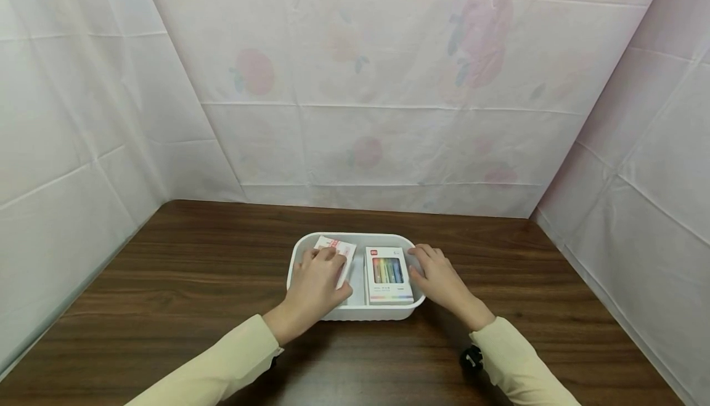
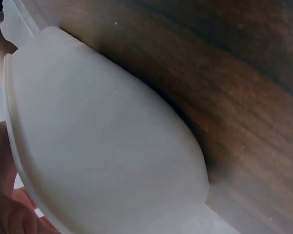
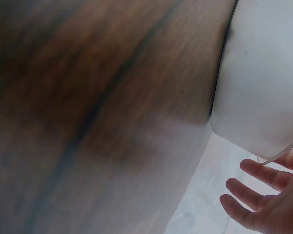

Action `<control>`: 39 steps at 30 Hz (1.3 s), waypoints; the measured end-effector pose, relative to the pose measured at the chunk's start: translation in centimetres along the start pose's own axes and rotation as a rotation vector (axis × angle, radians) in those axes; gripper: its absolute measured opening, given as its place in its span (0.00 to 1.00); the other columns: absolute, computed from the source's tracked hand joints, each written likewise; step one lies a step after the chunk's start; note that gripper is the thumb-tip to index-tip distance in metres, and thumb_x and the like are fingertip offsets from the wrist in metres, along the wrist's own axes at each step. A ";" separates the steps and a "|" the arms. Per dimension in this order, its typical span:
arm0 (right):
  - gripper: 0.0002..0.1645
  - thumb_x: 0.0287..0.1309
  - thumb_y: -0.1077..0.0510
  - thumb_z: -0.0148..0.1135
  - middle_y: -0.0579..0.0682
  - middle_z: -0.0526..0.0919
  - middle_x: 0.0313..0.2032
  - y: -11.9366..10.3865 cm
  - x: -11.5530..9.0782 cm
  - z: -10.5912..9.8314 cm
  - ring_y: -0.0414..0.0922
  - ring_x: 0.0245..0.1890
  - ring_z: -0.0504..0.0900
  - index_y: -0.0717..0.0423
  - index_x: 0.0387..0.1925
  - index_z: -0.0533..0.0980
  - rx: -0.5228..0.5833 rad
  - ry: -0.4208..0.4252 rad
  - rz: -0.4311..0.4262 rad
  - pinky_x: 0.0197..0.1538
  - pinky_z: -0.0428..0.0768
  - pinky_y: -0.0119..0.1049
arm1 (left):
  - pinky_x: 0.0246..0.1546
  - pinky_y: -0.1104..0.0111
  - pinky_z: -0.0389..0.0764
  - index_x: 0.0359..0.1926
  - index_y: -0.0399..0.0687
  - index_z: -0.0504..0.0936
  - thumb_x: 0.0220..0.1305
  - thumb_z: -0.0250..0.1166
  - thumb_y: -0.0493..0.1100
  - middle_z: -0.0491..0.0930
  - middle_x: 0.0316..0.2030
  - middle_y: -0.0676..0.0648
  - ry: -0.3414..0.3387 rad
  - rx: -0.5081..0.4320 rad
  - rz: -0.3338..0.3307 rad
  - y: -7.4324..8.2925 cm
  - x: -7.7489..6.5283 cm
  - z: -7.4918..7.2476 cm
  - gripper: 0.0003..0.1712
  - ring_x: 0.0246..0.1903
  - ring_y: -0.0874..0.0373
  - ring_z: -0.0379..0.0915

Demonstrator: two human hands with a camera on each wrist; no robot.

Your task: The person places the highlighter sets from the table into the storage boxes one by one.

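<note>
A white plastic bin (image 1: 368, 313) sits on the table, its outer wall (image 2: 102, 126) filling much of the left wrist view. My left hand (image 1: 316, 283) reaches over the bin's left part and grips a small white box with red print (image 1: 347, 251), which lies tilted there and is partly hidden by the fingers. Upright along the bin's right side is a white box of coloured pens or crayons (image 1: 388, 294) with a rainbow window. At the right rim is my right hand (image 1: 440, 278), its fingers spread and loosely bent; the right wrist view shows these fingers (image 3: 251, 197) beside the bin's wall.
The dark wood-grain table (image 1: 183, 283) extends around the bin. Pale fabric printed with faint fruit (image 1: 366, 85) hangs behind the table and along both sides. A dark band with a mark (image 1: 471, 358) shows at my right cuff.
</note>
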State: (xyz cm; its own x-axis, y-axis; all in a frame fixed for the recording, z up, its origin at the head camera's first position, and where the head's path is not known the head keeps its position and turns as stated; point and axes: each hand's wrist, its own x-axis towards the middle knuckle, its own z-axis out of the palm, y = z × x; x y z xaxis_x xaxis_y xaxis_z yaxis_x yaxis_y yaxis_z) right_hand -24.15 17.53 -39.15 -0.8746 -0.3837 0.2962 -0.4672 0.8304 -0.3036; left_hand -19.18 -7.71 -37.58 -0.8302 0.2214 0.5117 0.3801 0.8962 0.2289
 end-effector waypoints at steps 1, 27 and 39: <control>0.20 0.59 0.56 0.52 0.57 0.73 0.54 0.0 0.0 0.0 0.56 0.54 0.70 0.60 0.52 0.72 0.002 0.001 -0.001 0.54 0.68 0.57 | 0.31 0.49 0.74 0.34 0.49 0.81 0.40 0.66 0.49 0.79 0.42 0.45 -0.005 -0.003 -0.011 0.0 0.0 0.1 0.16 0.43 0.39 0.71; 0.21 0.60 0.56 0.52 0.57 0.72 0.54 -0.1 0.0 -0.1 0.56 0.54 0.69 0.60 0.53 0.71 0.007 -0.011 0.009 0.54 0.68 0.57 | 0.27 0.47 0.74 0.32 0.46 0.79 0.36 0.68 0.53 0.75 0.40 0.41 -0.094 -0.007 -0.164 0.2 0.3 0.4 0.22 0.41 0.36 0.66; 0.20 0.61 0.55 0.52 0.57 0.72 0.55 0.0 0.0 -0.1 0.56 0.54 0.69 0.60 0.53 0.71 0.004 -0.012 0.007 0.53 0.68 0.57 | 0.29 0.44 0.74 0.37 0.42 0.80 0.41 0.69 0.56 0.73 0.44 0.37 -0.095 0.002 -0.191 0.4 0.3 0.5 0.26 0.43 0.31 0.64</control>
State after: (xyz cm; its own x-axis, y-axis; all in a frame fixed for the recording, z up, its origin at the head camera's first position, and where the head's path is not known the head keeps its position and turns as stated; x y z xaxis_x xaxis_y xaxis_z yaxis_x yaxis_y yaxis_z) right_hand -24.11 17.54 -39.09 -0.8796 -0.3825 0.2829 -0.4611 0.8318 -0.3090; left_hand -19.50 -7.14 -37.75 -0.9218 0.0825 0.3787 0.2111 0.9263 0.3122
